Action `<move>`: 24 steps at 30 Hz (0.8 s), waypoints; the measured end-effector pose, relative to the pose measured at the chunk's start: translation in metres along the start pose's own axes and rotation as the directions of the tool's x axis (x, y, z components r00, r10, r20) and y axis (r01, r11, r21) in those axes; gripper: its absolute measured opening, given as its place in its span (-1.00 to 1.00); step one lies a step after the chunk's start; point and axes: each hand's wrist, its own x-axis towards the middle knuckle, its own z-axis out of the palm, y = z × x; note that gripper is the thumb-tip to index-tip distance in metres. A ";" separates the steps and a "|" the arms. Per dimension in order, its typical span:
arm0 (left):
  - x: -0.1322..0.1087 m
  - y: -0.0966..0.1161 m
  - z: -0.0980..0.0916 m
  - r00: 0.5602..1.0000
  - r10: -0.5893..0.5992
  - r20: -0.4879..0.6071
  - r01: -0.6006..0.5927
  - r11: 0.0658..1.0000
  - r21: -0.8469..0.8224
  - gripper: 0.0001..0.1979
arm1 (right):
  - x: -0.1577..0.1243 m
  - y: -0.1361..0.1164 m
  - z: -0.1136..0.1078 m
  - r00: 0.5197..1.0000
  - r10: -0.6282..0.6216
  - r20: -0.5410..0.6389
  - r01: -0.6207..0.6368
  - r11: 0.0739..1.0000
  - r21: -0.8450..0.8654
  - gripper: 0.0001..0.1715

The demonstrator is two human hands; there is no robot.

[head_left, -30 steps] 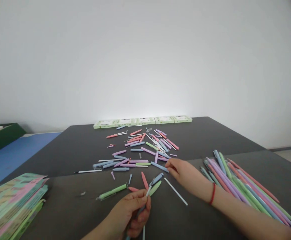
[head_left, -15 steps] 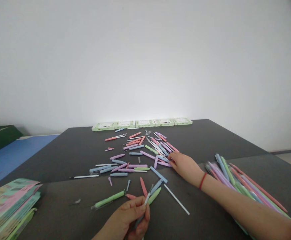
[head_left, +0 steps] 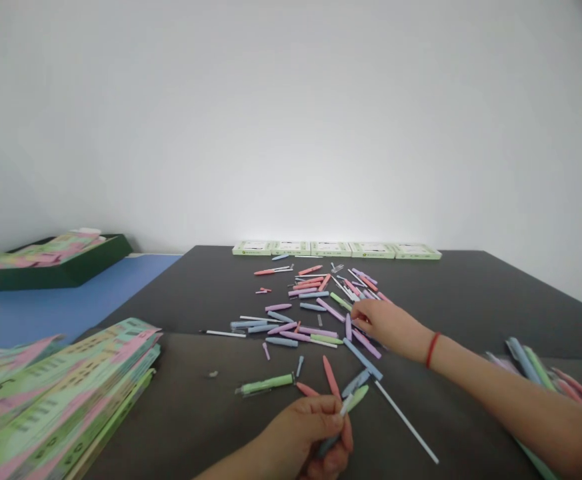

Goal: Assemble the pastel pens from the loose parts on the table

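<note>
My left hand is closed in a pinch near the front of the table. Between thumb and fingers it holds a white pen refill, with a blue-grey pen barrel part partly hidden under the fingers. Just beyond it lie a red pen barrel, a green barrel piece and a blue one. My right hand, a red band at its wrist, reaches into the pile of pen parts. Its fingers are curled down beside a purple barrel; what they grip is hidden.
Loose barrels and refills spread over the dark table. A green pen and a white refill lie near the hands. Pale green boxes line the back. Left are printed packs and a dark green tray; right, bagged pens.
The view has turned left, so the table appears shifted right and more of the tray and packs shows. My right hand has drawn slightly nearer within the pile; my left keeps its pinch.
</note>
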 end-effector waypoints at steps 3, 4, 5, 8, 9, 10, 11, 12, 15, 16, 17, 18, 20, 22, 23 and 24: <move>0.000 -0.001 -0.002 1.000 -0.018 0.016 0.017 1.000 0.011 -0.80 | 0.019 -0.037 0.003 0.987 -0.158 0.038 0.156 0.986 0.053 -0.85; 0.000 -0.002 -0.002 1.000 -0.019 0.015 0.019 1.000 0.008 -0.80 | 0.025 -0.051 0.006 0.978 -0.203 0.047 0.199 0.978 0.066 -0.84; 0.000 -0.002 -0.002 1.000 -0.018 0.014 0.018 1.000 0.004 -0.81 | 0.030 -0.064 0.011 0.969 -0.240 0.054 0.235 0.969 0.076 -0.83; 0.000 -0.004 -0.004 1.000 -0.010 0.023 0.010 1.000 -0.007 -0.82 | 0.045 -0.095 0.026 0.951 -0.300 0.074 0.292 0.951 0.106 -0.83; 0.000 -0.005 -0.004 1.000 -0.004 0.027 0.005 1.000 -0.010 -0.83 | 0.050 -0.101 0.030 0.950 -0.301 0.078 0.291 0.949 0.117 -0.84; 0.001 -0.006 -0.005 1.000 0.002 0.030 -0.002 1.000 -0.015 -0.83 | 0.054 -0.105 0.032 0.953 -0.294 0.078 0.283 0.950 0.131 -0.87; 0.001 -0.006 -0.005 0.999 0.008 0.032 -0.007 1.000 -0.017 -0.83 | 0.056 -0.106 0.033 0.957 -0.280 0.073 0.267 0.952 0.150 -0.89; 0.001 -0.006 -0.005 0.999 0.012 0.033 -0.012 1.000 -0.015 -0.83 | 0.057 -0.105 0.030 0.964 -0.259 0.064 0.245 0.954 0.174 -0.92; 0.001 -0.004 -0.003 1.000 0.009 0.023 -0.009 1.000 0.001 -0.81 | 0.044 -0.090 0.012 0.986 -0.165 0.021 0.154 0.950 0.273 -0.90; 0.000 -0.003 -0.002 1.000 0.004 0.013 -0.004 1.000 0.009 -0.81 | 0.033 -0.082 0.004 0.992 -0.129 0.010 0.119 0.944 0.307 -0.85; 0.000 -0.002 0.000 1.000 0.000 -0.002 0.000 1.000 0.022 -0.80 | 0.019 -0.074 -0.004 0.996 -0.087 0.005 0.080 0.931 0.356 -0.80; 0.000 -0.001 0.002 1.000 0.003 -0.019 -0.003 0.999 0.046 -0.79 | 0.002 -0.065 -0.011 0.999 -0.052 0.013 0.042 0.914 0.404 -0.74; 0.000 0.000 0.005 0.998 0.025 -0.058 -0.017 0.990 0.139 -0.77 | -0.035 -0.051 -0.020 0.996 0.058 0.070 -0.090 0.718 0.690 -0.67; -0.001 0.001 0.007 0.993 0.065 -0.101 -0.035 0.962 0.272 -0.77 | -0.069 -0.042 -0.020 0.980 0.140 0.143 -0.188 0.403 0.895 -0.64; -0.002 0.002 0.009 0.988 0.088 -0.125 -0.040 0.938 0.345 -0.77 | -0.083 -0.040 -0.017 0.973 0.166 0.162 -0.204 0.281 0.938 -0.62; -0.003 0.002 0.010 0.983 0.116 -0.146 -0.046 0.910 0.413 -0.78 | -0.094 -0.039 -0.012 0.966 0.194 0.172 -0.210 0.197 0.958 -0.60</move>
